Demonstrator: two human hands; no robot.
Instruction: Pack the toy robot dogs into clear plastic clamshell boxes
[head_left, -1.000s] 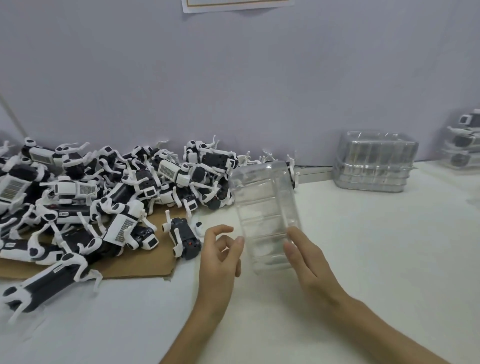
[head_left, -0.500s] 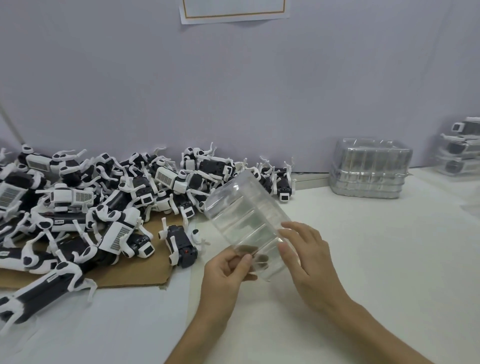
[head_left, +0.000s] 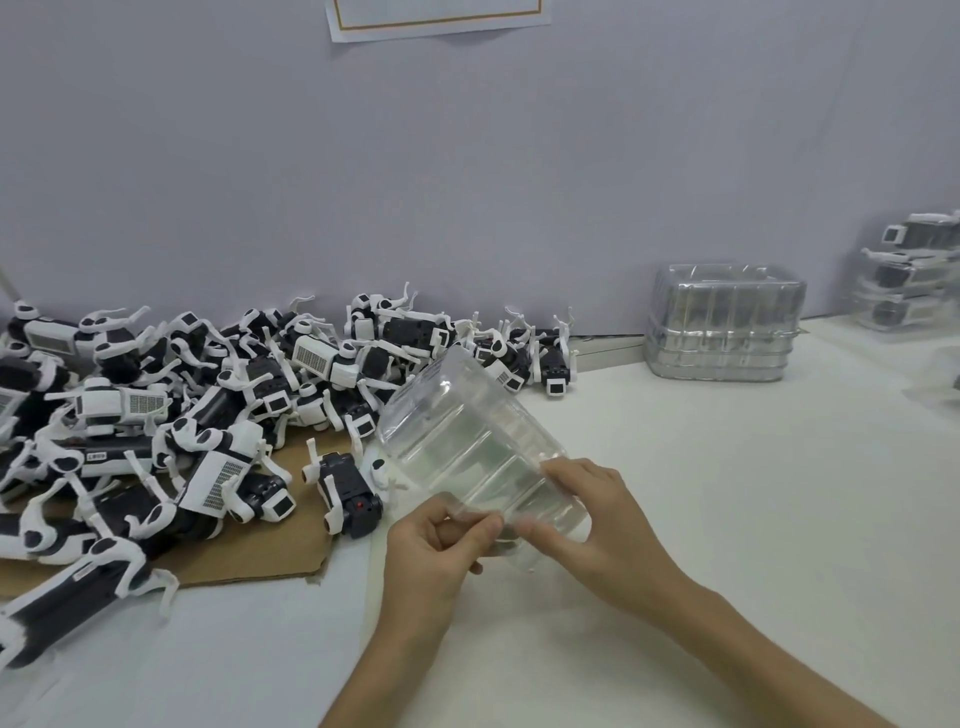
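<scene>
Box (head_left: 457, 441) tilts over the desk (head_left: 727, 493), our left hand (head_left: 431, 556) and right hand (head_left: 602, 525) pinching its near end; dogs (head_left: 218, 467) pile left, some cut off.

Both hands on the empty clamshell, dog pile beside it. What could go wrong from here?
1. The left hand and right hand pinch only the near end of the clamshell box; prying it open, the thin plastic may slip or spring away.
2. Its far end hangs close to the toy dog pile, whose legs look tangled; pulling one dog could drag others.
</scene>
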